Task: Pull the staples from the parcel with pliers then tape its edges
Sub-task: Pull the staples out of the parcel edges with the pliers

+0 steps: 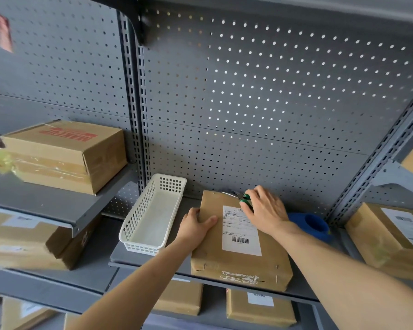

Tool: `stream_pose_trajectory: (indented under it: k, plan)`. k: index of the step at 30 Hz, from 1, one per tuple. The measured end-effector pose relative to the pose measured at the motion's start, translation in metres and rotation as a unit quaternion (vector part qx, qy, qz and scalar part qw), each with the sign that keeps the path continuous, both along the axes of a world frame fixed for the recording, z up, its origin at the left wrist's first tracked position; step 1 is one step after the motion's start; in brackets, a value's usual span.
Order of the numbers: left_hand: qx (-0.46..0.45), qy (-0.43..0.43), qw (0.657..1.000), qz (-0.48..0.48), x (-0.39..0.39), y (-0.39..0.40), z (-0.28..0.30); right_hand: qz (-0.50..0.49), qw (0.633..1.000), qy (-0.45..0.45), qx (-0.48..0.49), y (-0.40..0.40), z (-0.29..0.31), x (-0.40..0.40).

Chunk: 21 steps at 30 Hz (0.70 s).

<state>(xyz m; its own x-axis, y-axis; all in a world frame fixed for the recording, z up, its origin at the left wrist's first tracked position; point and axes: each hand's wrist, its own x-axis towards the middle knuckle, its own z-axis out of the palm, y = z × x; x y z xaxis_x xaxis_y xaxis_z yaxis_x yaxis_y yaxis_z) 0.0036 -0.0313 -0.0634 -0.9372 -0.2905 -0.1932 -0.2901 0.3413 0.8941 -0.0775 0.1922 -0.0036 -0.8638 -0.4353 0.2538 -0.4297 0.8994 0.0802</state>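
A white perforated plastic basket (pixel 150 220) stands at centre frame on a grey metal shelf (pixel 138 258) before a grey pegboard back panel (pixel 260 96), with a taped cardboard box (pixel 65 156) at middle left and a labelled carton (pixel 391 236) at right edge.

The brown paper-wrapped parcel (pixel 239 236) lay flat on the grey shelf (pixel 153 260), its near end reaching the shelf's front lip. A white shipping label (pixel 241 232) with a barcode was stuck to its top face. Small metal staples (pixel 277 266) showed along the near end, and a torn strip of old tape residue (pixel 240 277) clung to the front edge. The green-handled pliers (pixel 244 200) lay across the parcel's far end, metal nose pointing left over that edge. A blue tape roll (pixel 316 226) sat on the shelf just right of the parcel.
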Motion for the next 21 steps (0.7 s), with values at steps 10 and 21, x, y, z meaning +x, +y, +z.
stream_pose_trajectory:
  k: [10,21]
  plan:
    - [0.012,0.008,1.000,0.012,0.000,0.001,-0.005,0.012,0.999,-0.004,0.044,-0.022,-0.007,-0.013]
    - [0.029,0.006,1.000,0.011,0.002,0.001,-0.005,0.016,0.999,-0.016,0.048,-0.027,-0.012,-0.022]
